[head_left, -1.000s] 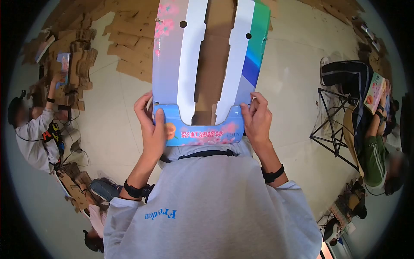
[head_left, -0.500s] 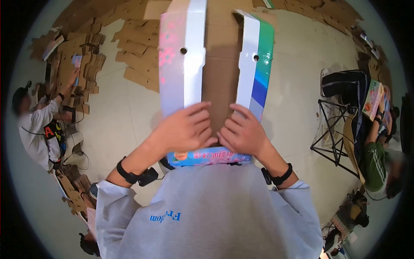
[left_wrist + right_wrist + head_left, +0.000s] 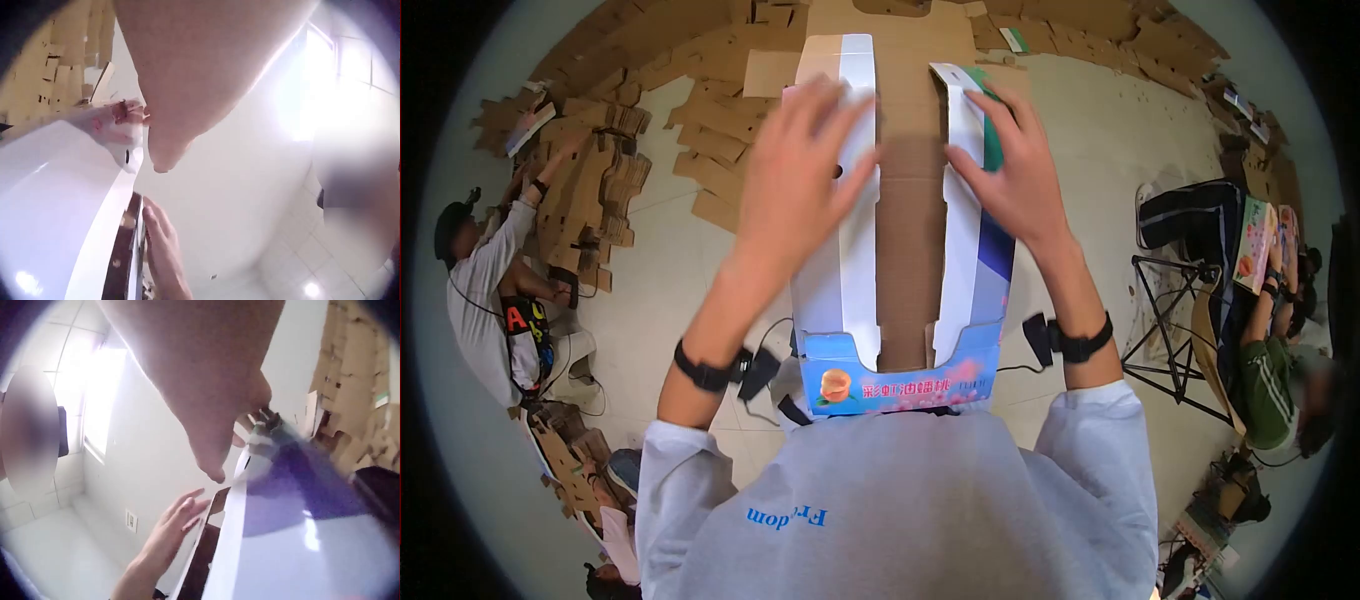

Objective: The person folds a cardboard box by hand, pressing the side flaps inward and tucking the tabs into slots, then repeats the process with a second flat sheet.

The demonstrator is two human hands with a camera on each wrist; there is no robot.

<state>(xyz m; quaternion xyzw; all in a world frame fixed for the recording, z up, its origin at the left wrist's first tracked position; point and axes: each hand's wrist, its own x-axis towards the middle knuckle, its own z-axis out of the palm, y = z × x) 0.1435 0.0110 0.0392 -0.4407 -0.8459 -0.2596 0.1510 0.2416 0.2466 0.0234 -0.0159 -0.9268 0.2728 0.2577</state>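
A long printed cardboard box lies in front of me, its brown inside showing between two white-edged side walls. The near end panel stands folded up, with a peach picture and Chinese lettering. My left hand, blurred, is over the far part of the left side wall, thumb and fingers spread. Over the green and blue right side wall is my right hand, its fingers spread near the top edge. In the left wrist view the left hand overlaps the wall's far end.
Beyond the box, an unfolded brown flap reaches away. Flat cardboard sheets lie on the floor at the far left. A black folding stool frame stands right. People sit on both sides, one in a grey top at left.
Both hands have moved from the near end panel forward along the side walls, and their fingers have spread. The box sits a little lower in view, its near panel now uncovered.
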